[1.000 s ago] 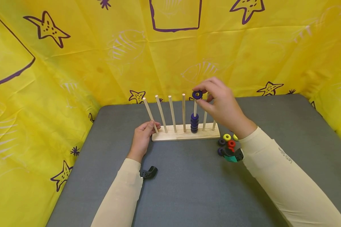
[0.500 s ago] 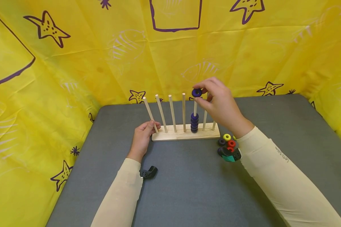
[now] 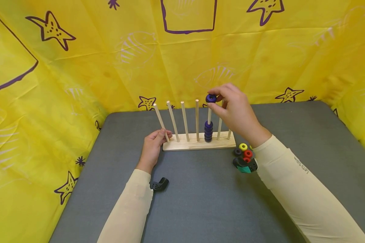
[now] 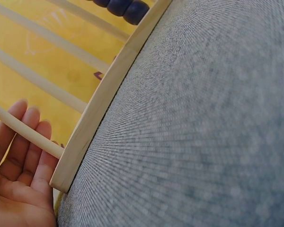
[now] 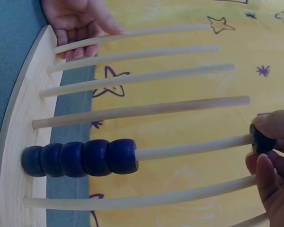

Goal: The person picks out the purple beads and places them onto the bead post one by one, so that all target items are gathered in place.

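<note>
R hand (image 3: 235,108) is up by the top of the 5th peg (image 3: 209,115) from L, grip closed on a dk blue ring (image 3: 211,100), pinched btwn thumb & fingers. Ring is tilted, hole turned partly twd the head cam. R wrist view has it right at the peg tip; can't tell if the tip is in the hole. Lower on same peg: blue stack (image 3: 208,132), 5 rings touching one another, bottom one down at the wooden base (image 3: 197,145). Bare wood shows btwn stack & held ring.

L hand (image 3: 152,146) is at the base's L end, grip closed lightly round the lower part of the leftmost peg (image 3: 160,119), thumb one side, fingers the other. Pegs 2–4 (image 3: 185,121) stand in a row next to it; pegs 6 & 7 (image 3: 219,130) are partly behind R hand.

Base sits on the gray tabletop (image 3: 194,195). Just off its R end, loose: yellow ring (image 3: 240,147), blk ring (image 3: 235,153), 2 red rings (image 3: 245,155), some of the group hidden by R arm & its wrist mount (image 3: 244,168). Behind: yellow cloth (image 3: 94,74) w/ purple starfish.
</note>
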A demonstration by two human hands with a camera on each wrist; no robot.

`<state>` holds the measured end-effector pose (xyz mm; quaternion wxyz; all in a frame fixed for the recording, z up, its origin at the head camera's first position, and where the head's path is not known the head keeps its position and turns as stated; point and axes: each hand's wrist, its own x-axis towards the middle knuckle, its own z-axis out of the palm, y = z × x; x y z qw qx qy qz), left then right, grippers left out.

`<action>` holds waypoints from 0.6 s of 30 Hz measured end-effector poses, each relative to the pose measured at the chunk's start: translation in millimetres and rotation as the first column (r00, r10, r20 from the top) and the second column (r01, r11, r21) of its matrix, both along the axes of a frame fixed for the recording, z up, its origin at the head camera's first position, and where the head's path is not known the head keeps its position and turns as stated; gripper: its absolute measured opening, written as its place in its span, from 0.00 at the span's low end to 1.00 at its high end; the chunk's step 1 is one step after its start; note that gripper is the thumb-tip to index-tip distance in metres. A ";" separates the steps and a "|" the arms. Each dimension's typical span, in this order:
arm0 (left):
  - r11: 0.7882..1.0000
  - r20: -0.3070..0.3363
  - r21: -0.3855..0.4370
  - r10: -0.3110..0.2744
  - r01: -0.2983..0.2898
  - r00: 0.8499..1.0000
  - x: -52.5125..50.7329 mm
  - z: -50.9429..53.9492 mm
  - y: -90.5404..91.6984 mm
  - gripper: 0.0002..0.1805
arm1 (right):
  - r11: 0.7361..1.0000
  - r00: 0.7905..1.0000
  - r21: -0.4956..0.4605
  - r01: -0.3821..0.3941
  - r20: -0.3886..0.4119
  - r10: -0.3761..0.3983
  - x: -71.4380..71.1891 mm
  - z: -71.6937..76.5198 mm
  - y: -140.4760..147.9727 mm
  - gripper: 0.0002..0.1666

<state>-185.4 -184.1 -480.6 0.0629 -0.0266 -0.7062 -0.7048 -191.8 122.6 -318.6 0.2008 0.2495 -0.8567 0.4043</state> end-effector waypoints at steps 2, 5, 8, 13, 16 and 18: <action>1.000 0.003 -0.003 0.000 0.000 1.000 -0.1 -0.3 -0.1 0.22 | 1.000 1.000 0.014 0.003 0.012 -0.003 -0.1 -0.4 -0.1 0.15; 1.000 0.004 -0.004 0.001 -0.001 1.000 0.0 -0.9 -0.7 0.24 | 1.000 1.000 0.029 0.005 0.023 -0.006 -0.7 -1.9 -0.1 0.15; 1.000 0.000 -0.001 -0.001 0.001 1.000 0.1 -1.2 -1.1 0.24 | 0.999 1.000 0.032 0.004 0.023 -0.005 -0.8 -2.6 -0.1 0.15; 1.000 -0.003 -0.001 -0.002 0.002 1.000 0.0 -0.5 -0.2 0.22 | 0.999 0.999 0.032 0.007 0.031 -0.008 -0.5 -2.8 0.1 0.16; 1.000 -0.002 -0.002 0.000 0.000 1.000 0.1 -0.2 0.0 0.22 | 1.000 0.999 0.031 0.003 0.036 -0.005 0.1 -2.5 0.3 0.16; 1.000 -0.001 -0.004 0.001 -0.001 1.000 0.1 0.1 0.0 0.22 | 1.000 1.000 0.024 -0.006 0.029 0.006 0.5 -2.4 0.6 0.16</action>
